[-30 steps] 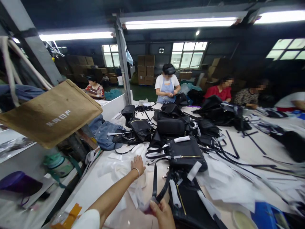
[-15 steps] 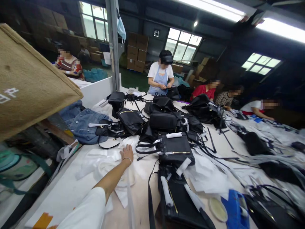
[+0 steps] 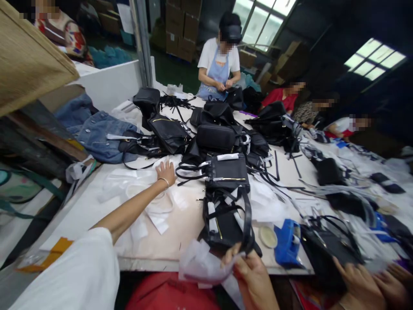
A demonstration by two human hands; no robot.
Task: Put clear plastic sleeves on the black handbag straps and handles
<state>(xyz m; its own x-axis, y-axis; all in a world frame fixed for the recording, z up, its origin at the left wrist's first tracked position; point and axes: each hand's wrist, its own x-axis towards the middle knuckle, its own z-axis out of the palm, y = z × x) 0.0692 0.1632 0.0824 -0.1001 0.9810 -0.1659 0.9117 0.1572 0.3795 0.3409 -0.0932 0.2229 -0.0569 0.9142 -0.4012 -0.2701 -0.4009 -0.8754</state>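
Observation:
My left hand (image 3: 166, 173), with a thin bracelet at its wrist, lies open with fingers spread on crumpled white wrapping sheets (image 3: 121, 178) at the left of the table. At the bottom centre my right hand (image 3: 251, 273) is closed on a black bag strap (image 3: 248, 215), which arches up from the black bag (image 3: 227, 234) in front of me. A translucent white sheet (image 3: 201, 260) hangs at the same fingers, partly covering them. Another black bag (image 3: 226, 170) with a gold zip lies just beyond, its handles towards my left hand.
Black bags (image 3: 216, 137) are heaped farther back. A denim garment (image 3: 100, 133) lies at left. A blue tape dispenser (image 3: 288, 243) and a round pale disc (image 3: 267, 237) sit near the front edge. A co-worker's hands (image 3: 363, 280) are at lower right; a person in an apron (image 3: 219, 64) stands opposite.
The view has tilted down, bringing the front table edge and my right hand into sight. A strap of the near bag is now raised in a loop. My left hand stays on the sheets.

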